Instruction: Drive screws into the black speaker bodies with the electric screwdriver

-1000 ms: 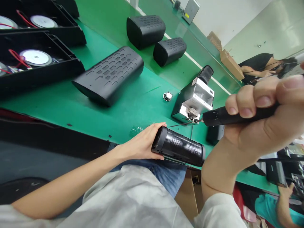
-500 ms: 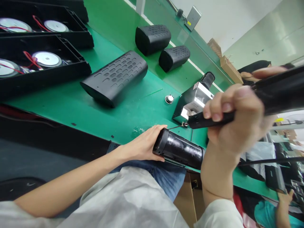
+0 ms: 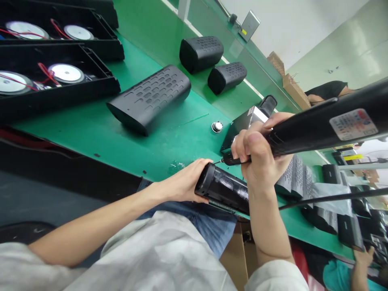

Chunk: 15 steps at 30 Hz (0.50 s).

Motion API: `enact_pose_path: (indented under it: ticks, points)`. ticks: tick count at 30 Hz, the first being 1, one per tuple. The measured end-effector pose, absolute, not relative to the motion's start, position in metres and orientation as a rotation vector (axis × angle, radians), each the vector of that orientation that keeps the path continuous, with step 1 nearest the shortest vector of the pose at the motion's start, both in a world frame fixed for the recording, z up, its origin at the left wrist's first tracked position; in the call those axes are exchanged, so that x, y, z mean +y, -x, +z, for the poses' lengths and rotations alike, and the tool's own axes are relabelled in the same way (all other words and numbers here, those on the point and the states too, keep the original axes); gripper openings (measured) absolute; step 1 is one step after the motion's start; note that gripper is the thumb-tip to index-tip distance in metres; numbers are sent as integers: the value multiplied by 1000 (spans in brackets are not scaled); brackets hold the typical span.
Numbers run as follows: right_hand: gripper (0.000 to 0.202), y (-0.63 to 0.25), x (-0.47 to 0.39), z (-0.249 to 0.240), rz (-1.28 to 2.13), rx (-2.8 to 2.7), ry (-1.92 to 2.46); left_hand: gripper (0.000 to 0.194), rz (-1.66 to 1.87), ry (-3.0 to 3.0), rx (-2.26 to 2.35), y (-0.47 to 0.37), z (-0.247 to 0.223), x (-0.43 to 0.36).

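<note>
My left hand (image 3: 194,180) is wrapped round the near end of a black speaker housing (image 3: 227,188) with perforated metal grilles. My right hand (image 3: 260,151) grips a black electric screwdriver (image 3: 315,121), a label on its thick body. Its thin bit points down and left, the tip at the housing's end beside my left fingertips; whether it sits in a screw I cannot tell. Part of the housing's far end is hidden behind my right forearm. Just beyond, a small round silver part (image 3: 217,127) lies on the green bench (image 3: 194,141).
A finished-looking black speaker (image 3: 151,97) lies ahead, two more (image 3: 201,52) behind it. Open housings (image 3: 60,81) with drivers and red wires stand at left. A black box-shaped device (image 3: 239,127) is behind my right hand. At right are more speakers, a cable (image 3: 333,198) and a co-worker's hand (image 3: 363,254).
My right hand has brought the screwdriver left and down, closer to the housing's end. My left hand keeps its hold on the housing.
</note>
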State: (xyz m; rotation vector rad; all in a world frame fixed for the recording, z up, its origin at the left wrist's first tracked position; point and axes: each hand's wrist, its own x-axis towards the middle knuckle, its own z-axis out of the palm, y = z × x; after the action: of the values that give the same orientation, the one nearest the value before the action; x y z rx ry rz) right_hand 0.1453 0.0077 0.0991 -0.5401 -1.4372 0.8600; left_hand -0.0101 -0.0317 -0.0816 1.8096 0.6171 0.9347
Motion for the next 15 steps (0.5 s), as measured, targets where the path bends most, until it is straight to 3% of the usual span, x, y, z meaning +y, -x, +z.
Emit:
enact_pose_path:
  ticks: [10, 15]
  points:
    - [22, -147, 11, 92, 885, -1430, 565, 108, 898, -1815, 657, 14, -77, -32]
    - [36, -165, 3, 132, 775, -1430, 621, 105, 835, -1858, 695, 16, -75, -32]
